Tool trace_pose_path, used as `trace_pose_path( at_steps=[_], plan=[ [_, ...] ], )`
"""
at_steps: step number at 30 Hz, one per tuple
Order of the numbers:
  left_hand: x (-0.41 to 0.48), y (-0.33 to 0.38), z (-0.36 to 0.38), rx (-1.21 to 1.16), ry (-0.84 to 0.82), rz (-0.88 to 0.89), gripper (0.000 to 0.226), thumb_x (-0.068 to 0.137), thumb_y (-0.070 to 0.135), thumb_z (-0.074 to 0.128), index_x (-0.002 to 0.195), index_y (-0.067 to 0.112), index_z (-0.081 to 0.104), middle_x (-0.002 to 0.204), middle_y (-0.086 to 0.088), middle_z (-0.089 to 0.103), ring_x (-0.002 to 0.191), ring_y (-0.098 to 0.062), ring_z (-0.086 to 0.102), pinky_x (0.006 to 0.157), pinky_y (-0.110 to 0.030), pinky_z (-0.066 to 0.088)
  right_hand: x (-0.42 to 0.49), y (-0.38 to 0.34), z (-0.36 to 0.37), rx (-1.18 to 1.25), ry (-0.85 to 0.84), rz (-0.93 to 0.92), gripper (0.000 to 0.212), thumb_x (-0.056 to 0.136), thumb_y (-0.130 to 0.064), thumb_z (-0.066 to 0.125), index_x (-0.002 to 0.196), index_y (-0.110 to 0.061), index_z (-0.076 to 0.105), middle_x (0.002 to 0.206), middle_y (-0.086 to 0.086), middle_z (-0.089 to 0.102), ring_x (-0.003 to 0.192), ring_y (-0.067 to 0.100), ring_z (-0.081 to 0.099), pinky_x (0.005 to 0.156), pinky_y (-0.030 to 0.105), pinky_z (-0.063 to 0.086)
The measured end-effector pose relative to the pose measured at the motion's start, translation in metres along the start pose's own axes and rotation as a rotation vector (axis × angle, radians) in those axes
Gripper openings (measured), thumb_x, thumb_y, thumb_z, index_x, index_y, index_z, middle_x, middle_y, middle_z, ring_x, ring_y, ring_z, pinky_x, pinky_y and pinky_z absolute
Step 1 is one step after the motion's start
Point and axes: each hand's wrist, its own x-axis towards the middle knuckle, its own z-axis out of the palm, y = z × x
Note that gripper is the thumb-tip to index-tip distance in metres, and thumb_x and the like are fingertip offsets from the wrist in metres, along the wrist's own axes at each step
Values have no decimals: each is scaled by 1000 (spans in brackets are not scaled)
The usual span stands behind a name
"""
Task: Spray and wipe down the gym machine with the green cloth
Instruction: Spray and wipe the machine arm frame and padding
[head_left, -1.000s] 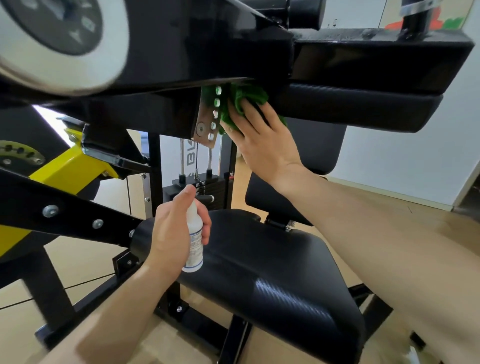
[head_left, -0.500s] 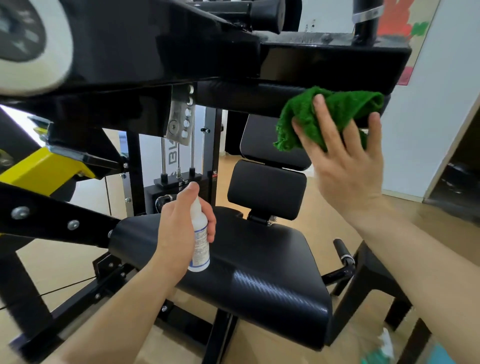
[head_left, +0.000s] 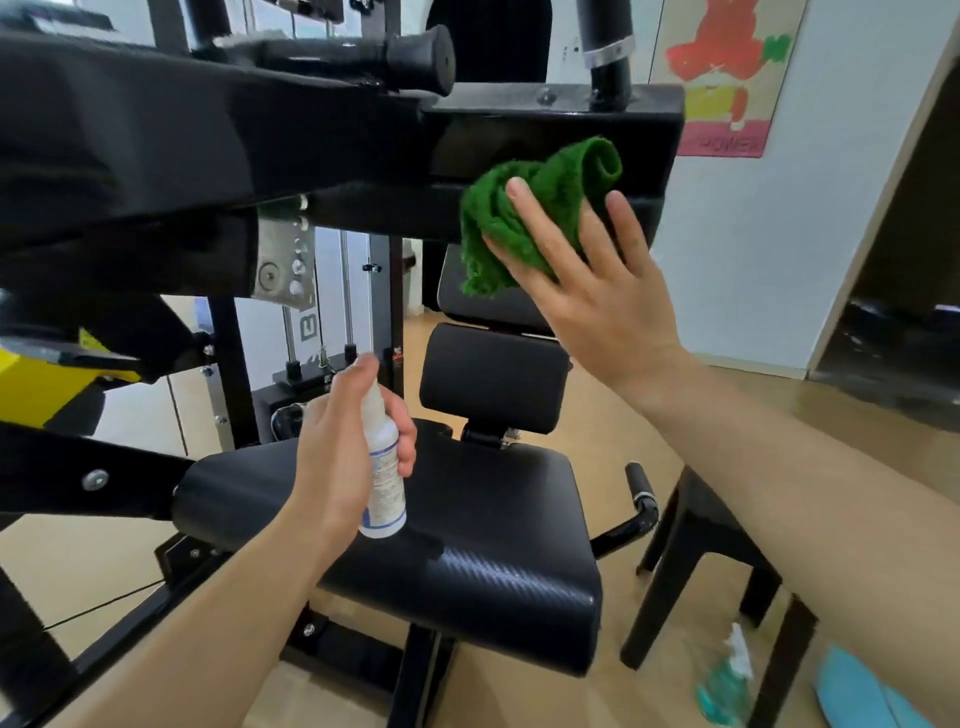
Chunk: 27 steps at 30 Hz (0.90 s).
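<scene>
A black gym machine fills the view, with a padded seat (head_left: 483, 525), a back pad (head_left: 493, 379) and a padded arm (head_left: 550, 135) crossing at the top. My right hand (head_left: 592, 296) presses a crumpled green cloth (head_left: 540, 202) flat against the right end of that arm, fingers spread over the cloth. My left hand (head_left: 343, 452) is wrapped around a small white spray bottle (head_left: 384, 467), held upright above the seat with the thumb near the nozzle.
A yellow frame part (head_left: 36, 384) and black struts sit at the left. The weight stack rods (head_left: 322, 312) stand behind. A black stool (head_left: 691, 535) stands right of the seat, with a teal spray bottle (head_left: 727, 680) and a blue object (head_left: 857, 691) on the wooden floor.
My right hand has slid the green cloth to the right along the padded arm, from beside the metal pin plate to its right end. The left hand has kept the bottle still.
</scene>
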Motion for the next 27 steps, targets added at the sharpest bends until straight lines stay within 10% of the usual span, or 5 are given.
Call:
trace_pose_path(
  at_steps=[8, 13, 18, 23, 27],
  plan=[
    [-2, 19, 69, 58, 0, -77, 54, 81, 56, 54, 50, 12, 58, 50, -16, 48, 43, -24, 44, 45, -28, 39, -51, 23, -44, 549, -273, 489, 67, 95, 4, 61, 154, -14, 35, 149, 23, 37, 126, 44, 50, 109, 45, 42],
    [-13, 78, 134, 263, 75, -157, 52, 87, 41, 46, 49, 9, 58, 50, -15, 53, 44, -21, 48, 46, -25, 41, 17, 41, -89, 1304, -568, 1570, 61, 99, -1, 55, 151, -29, 42, 142, -5, 56, 119, 0, 56, 108, 12, 37],
    [-24, 135, 184, 303, 225, -272, 52, 88, 42, 49, 48, 9, 57, 51, -16, 52, 46, -26, 47, 44, -27, 40, 84, 112, -39, 1648, -521, 2487, 49, 106, -8, 44, 151, -24, 39, 114, -26, 53, 88, -21, 58, 65, -5, 39],
    [-18, 179, 233, 352, 284, -281, 58, 89, 40, 50, 59, -9, 53, 53, -19, 51, 46, -23, 48, 47, -27, 40, 87, 137, -50, 1648, -992, 2504, 50, 103, -16, 52, 151, -28, 46, 128, -7, 61, 122, 19, 58, 105, 33, 45],
    [-22, 180, 263, 389, 298, -317, 64, 86, 51, 52, 58, -6, 55, 50, -12, 52, 49, -23, 50, 50, -29, 42, 50, 176, -85, 1611, -1152, 2654, 23, 99, -11, 56, 116, -21, 69, 112, 15, 73, 105, 38, 69, 98, 57, 52]
  ],
)
